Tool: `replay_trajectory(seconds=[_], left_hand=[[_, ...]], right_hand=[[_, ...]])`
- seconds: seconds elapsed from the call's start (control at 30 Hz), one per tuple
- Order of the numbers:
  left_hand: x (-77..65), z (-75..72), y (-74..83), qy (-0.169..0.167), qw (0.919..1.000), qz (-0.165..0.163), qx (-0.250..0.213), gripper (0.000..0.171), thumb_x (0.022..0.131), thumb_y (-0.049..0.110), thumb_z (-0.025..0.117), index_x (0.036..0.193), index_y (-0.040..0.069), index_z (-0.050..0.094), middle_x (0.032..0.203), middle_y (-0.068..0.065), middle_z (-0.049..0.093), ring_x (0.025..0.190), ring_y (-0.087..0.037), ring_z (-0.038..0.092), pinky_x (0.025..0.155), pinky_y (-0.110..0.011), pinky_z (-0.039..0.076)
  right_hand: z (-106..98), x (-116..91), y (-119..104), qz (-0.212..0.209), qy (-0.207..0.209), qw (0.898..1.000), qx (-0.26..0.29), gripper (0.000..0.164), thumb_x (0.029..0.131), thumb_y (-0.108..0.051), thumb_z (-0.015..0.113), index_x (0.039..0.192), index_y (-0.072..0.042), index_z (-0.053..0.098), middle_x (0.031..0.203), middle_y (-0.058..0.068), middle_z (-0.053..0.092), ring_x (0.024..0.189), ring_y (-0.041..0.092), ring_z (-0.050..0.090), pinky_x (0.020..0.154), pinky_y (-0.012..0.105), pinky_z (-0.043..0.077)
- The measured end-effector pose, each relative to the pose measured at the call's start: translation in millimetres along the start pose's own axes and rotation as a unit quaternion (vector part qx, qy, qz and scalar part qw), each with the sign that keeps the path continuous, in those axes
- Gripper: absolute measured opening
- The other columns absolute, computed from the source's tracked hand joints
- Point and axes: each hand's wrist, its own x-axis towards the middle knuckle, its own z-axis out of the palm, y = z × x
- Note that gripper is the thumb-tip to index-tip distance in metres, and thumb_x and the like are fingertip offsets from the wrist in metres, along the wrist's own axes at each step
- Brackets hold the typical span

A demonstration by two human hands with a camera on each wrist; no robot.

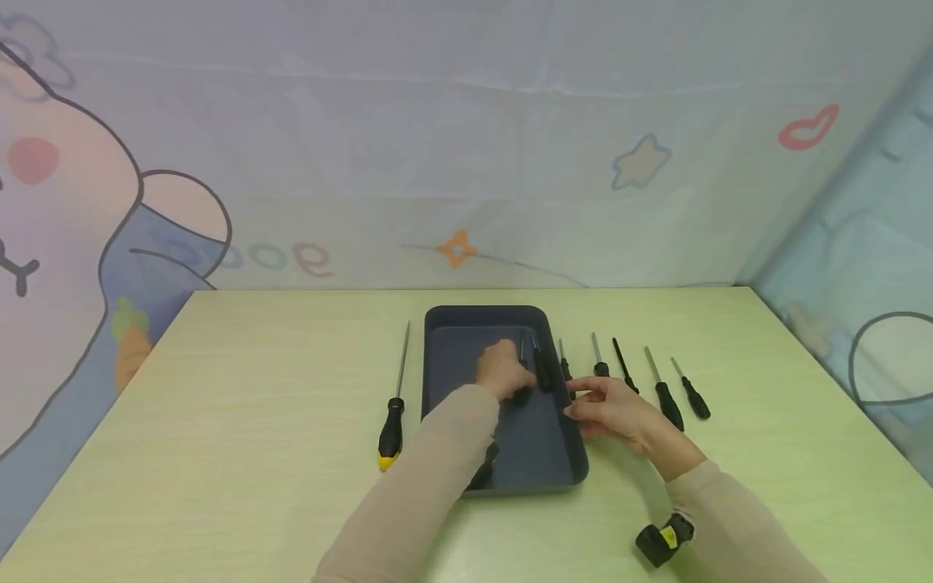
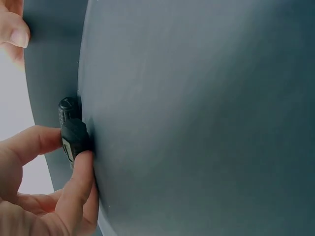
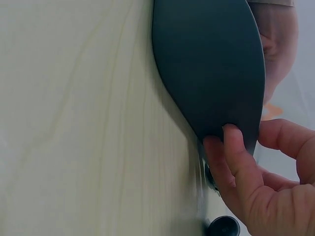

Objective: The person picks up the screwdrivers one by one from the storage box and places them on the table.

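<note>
In the head view a dark grey tray (image 1: pixel 503 316) stands on the table. My left hand (image 1: pixel 503 371) reaches into it and pinches the black handle of a screwdriver (image 2: pixel 75 140) between thumb and fingers, low by the tray's right side wall. Beside that handle lies a second black-handled screwdriver (image 1: pixel 543 374), its shaft pointing to the far end. From outside, my right hand (image 1: pixel 612 411) grips the right rim; the right wrist view has the thumb over the edge and fingers against the outer wall (image 3: pixel 211 73).
Left of the tray lies a long screwdriver (image 1: pixel 391 429) with a yellow-ended black handle. Several black-handled screwdrivers are laid in a row to its right, including a large one (image 1: pixel 669 406) and a small one (image 1: pixel 697 401). A printed cloth (image 1: pixel 466 162) hangs behind the table.
</note>
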Motion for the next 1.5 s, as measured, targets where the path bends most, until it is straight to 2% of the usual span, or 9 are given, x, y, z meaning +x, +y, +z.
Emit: replay_trajectory(seconds=[0.13,0.27,0.37,0.47,0.6,0.77,1.0,1.2,1.5], left_hand=[[-0.6,-3.8,-0.9,-0.023,0.9994,-0.007,-0.025,0.022,0.07,0.008,0.077,0.083,-0.003,0.063,0.067,-0.008,0.057,0.044,-0.017,0.051,0.043,-0.024,0.044],[-0.1,-8.6,-2.9,-0.054,0.993,-0.028,-0.101,0.02,0.071,0.003,0.074,0.073,0.001,0.053,0.068,-0.006,0.05,0.052,-0.02,0.053,0.05,-0.031,0.053],[-0.2,-12.3,-3.9,-0.085,0.9798,-0.046,-0.175,0.031,0.074,-0.001,0.068,0.061,0.008,0.041,0.063,-0.002,0.039,0.053,-0.018,0.048,0.054,-0.034,0.054],[-1.2,-15.7,-3.3,-0.109,0.9652,-0.061,-0.23,0.03,0.077,-0.003,0.062,0.059,0.007,0.041,0.063,-0.003,0.042,0.057,-0.018,0.05,0.06,-0.037,0.055],[-1.9,-18.9,-2.6,-0.119,0.9505,-0.082,-0.275,0.006,0.079,-0.004,0.059,0.08,-0.003,0.053,0.082,-0.012,0.058,0.078,-0.026,0.061,0.07,-0.041,0.055],[-0.7,-21.7,-1.6,-0.136,0.9375,-0.096,-0.305,0.027,0.08,-0.004,0.057,0.105,-0.014,0.055,0.104,-0.024,0.061,0.09,-0.029,0.062,0.074,-0.04,0.055],[6.0,-21.5,1.2,-0.15,0.9237,-0.104,-0.337,0.037,0.081,-0.007,0.053,0.118,-0.012,0.053,0.109,-0.024,0.061,0.085,-0.024,0.062,0.072,-0.037,0.055],[3.7,-29.5,8.4,-0.181,0.9106,-0.093,-0.36,0.049,0.083,-0.008,0.048,0.131,-0.011,0.043,0.124,-0.027,0.053,0.111,-0.034,0.055,0.076,-0.037,0.054],[-2.9,-47.1,3.0,-0.194,0.9159,-0.072,-0.344,0.048,0.087,-0.005,0.047,0.135,-0.006,0.042,0.129,-0.024,0.05,0.111,-0.032,0.056,0.065,-0.028,0.051]], right_hand=[[0.3,0.1,0.4,0.0,0.001,1.0,0.0,0.06,0.088,0.0,0.058,0.137,0.015,0.027,0.096,0.01,0.059,0.086,0.016,0.062,0.073,0.033,0.054],[0.8,-0.1,-0.3,-0.002,-0.001,1.0,0.001,0.06,0.088,0.001,0.058,0.137,0.016,0.027,0.095,0.01,0.059,0.085,0.016,0.061,0.073,0.033,0.054],[1.2,-0.1,-0.9,-0.004,-0.003,1.0,-0.001,0.06,0.088,0.0,0.058,0.137,0.016,0.027,0.095,0.01,0.06,0.086,0.015,0.061,0.073,0.032,0.054],[1.3,-0.1,-1.0,-0.004,-0.003,1.0,-0.003,0.06,0.088,0.0,0.058,0.137,0.016,0.027,0.096,0.01,0.059,0.086,0.015,0.06,0.073,0.032,0.054],[1.3,0.3,-0.3,-0.003,-0.003,1.0,-0.004,0.06,0.088,-0.001,0.058,0.137,0.015,0.027,0.096,0.01,0.059,0.086,0.015,0.06,0.073,0.032,0.054],[0.5,0.2,0.4,-0.001,0.0,1.0,-0.002,0.06,0.087,-0.001,0.058,0.137,0.015,0.027,0.097,0.011,0.059,0.085,0.014,0.06,0.072,0.031,0.054],[-0.9,-0.5,1.8,-0.005,0.0,1.0,-0.004,0.06,0.087,0.0,0.058,0.136,0.016,0.027,0.094,0.008,0.059,0.084,0.013,0.06,0.071,0.03,0.054],[-1.4,-0.7,2.0,-0.006,-0.001,1.0,-0.003,0.061,0.087,0.0,0.059,0.136,0.017,0.026,0.097,0.011,0.059,0.086,0.014,0.06,0.072,0.031,0.054],[-0.1,-0.2,1.6,-0.003,0.001,1.0,-0.003,0.061,0.087,-0.001,0.059,0.137,0.016,0.027,0.096,0.01,0.059,0.087,0.015,0.06,0.073,0.032,0.054]])
